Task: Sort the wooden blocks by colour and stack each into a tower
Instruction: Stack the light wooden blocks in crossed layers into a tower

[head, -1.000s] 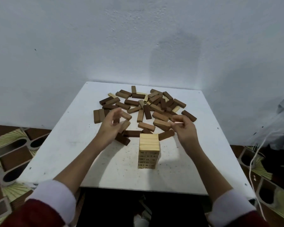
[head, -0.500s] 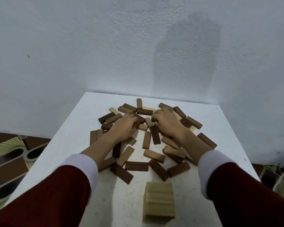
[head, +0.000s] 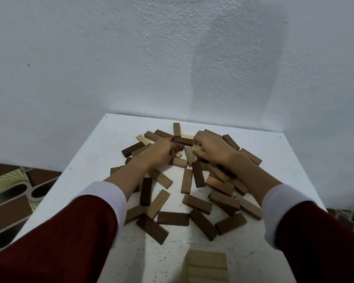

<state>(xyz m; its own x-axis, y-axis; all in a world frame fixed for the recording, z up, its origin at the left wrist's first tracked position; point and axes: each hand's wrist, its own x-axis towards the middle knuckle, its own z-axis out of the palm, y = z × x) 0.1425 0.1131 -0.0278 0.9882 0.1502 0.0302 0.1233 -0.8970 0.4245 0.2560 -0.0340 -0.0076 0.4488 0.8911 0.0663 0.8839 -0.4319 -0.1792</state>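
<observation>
- Right hand (head: 211, 147): fingers curled, knuckles up, at the far middle of the block pile (head: 192, 180). A pale block (head: 197, 149) shows at its left edge, inside the curl, so it grips that one.
- Left hand (head: 161, 150): fingers bent down into the pile just left of the right hand, tips on or around a dark block (head: 179, 146). Cannot tell if it actually holds it or only touches.
- The two hands sit close, nearly touching, over the far half of the pile.
- Both forearms bare, white cuffs, dark red sleeves (head: 55, 240) running to the near corners of the view.
- Pile: mostly dark and mid-brown blocks, lying flat at mixed angles, some overlapping under the right wrist. A few pale ones at the far edge, e.g. a pale block end (head: 141, 139) far left and a pale strip (head: 187, 136) between the hands.
- Near loose blocks: dark block (head: 152, 228) near left, another dark one (head: 203, 224) near middle, mid-brown one (head: 231, 223) to its right.
- Pale tower (head: 205, 266): at the near edge of the view, middle, well apart from the hands, cut off by the frame. All blocks seen in it are pale.
- White table (head: 94, 160), speckled, pushed against a white wall (head: 131, 58). Patterned floor (head: 8, 193) to the left.
</observation>
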